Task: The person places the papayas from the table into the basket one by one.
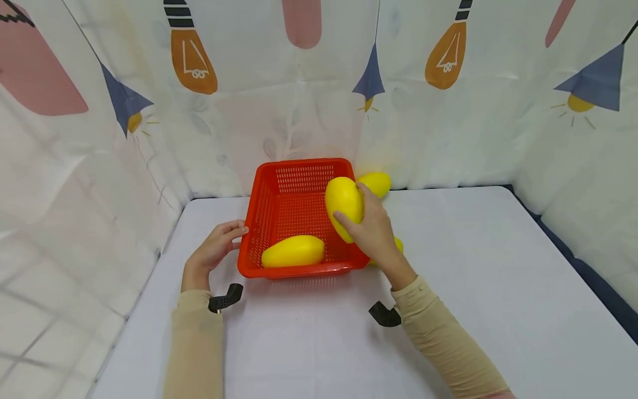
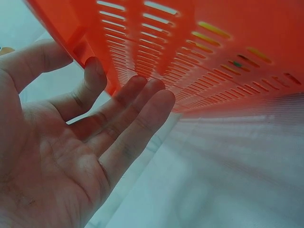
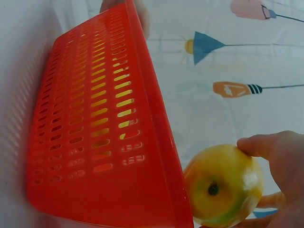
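Observation:
A red plastic basket [image 1: 299, 271] with slotted walls stands on the table. My left hand [image 1: 217, 249] holds its left rim, thumb at the edge; in the left wrist view the other fingers [image 2: 137, 126] reach along the outer wall. My right hand [image 1: 374, 227] grips a yellow mango [image 1: 344, 205] above the right side of the basket. In the right wrist view, the stem end of that mango [image 3: 223, 185] shows beside the rim. Another mango [image 1: 294, 251] lies inside along the front wall.
One mango [image 1: 376, 183] sits beyond the basket's back right corner. Another mango [image 1: 399, 244], mostly hidden by the right hand, lies at the basket's right side. A white table [image 1: 473, 266] carries everything, and a printed curtain [image 1: 309, 111] hangs behind it and at both sides.

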`<state>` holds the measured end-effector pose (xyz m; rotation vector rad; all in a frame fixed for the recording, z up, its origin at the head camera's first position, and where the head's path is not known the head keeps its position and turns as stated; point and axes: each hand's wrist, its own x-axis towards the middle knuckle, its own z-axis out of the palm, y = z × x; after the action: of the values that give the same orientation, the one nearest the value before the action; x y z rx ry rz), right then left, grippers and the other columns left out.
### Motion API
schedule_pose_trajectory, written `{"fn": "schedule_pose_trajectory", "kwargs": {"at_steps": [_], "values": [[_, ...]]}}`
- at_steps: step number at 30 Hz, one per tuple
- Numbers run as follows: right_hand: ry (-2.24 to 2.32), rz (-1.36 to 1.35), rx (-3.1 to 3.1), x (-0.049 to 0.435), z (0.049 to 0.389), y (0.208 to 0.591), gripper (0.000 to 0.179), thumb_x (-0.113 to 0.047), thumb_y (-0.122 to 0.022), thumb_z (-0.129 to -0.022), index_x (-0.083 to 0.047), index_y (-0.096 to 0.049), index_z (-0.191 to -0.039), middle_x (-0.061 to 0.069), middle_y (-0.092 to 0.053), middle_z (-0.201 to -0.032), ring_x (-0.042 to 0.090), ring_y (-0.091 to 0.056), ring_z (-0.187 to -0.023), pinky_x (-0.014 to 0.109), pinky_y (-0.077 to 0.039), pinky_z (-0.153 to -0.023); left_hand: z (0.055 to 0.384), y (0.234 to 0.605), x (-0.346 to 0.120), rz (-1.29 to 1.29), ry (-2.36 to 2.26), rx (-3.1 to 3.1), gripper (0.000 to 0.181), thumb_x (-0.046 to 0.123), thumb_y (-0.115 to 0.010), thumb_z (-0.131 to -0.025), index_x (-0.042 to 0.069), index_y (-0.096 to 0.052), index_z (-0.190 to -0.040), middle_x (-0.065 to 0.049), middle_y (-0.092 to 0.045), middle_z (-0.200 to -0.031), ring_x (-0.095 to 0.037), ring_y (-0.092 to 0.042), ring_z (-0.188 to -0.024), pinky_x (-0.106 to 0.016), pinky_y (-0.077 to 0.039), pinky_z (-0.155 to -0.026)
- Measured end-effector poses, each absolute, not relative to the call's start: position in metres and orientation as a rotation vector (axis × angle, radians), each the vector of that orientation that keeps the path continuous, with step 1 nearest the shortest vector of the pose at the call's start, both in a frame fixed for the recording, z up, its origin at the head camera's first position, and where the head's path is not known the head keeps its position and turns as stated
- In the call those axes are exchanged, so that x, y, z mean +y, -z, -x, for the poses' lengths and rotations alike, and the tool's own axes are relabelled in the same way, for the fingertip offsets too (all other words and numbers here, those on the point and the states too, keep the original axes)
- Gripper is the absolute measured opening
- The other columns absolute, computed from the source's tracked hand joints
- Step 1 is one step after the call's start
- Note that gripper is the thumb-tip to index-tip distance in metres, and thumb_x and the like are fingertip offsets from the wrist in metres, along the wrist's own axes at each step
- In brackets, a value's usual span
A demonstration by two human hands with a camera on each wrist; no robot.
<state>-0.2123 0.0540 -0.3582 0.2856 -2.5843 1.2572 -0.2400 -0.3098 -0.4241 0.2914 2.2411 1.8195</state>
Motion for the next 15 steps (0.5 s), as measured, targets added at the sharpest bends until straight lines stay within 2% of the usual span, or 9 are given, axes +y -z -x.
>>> {"fn": "schedule_pose_trajectory", "kwargs": {"at_steps": [15], "values": [[-1.12,-0.365,-2.641,0.0445,0.2093,0.3675,0.075,-0.043,-0.065,-0.088,-0.009,-0.033,-0.147,0.01,-0.044,-0.146,0.029,-0.048,-0.126,0.049,-0.044,-0.104,0.2387,0.4203,-0.309,-0.245,-1.786,2.266,0.036,0.027,-0.048,-0.101,-0.006,-0.054,-0.114,0.0,-0.055,-0.119,-0.007,-0.053,-0.109,-0.025,-0.054,-0.086]]}}
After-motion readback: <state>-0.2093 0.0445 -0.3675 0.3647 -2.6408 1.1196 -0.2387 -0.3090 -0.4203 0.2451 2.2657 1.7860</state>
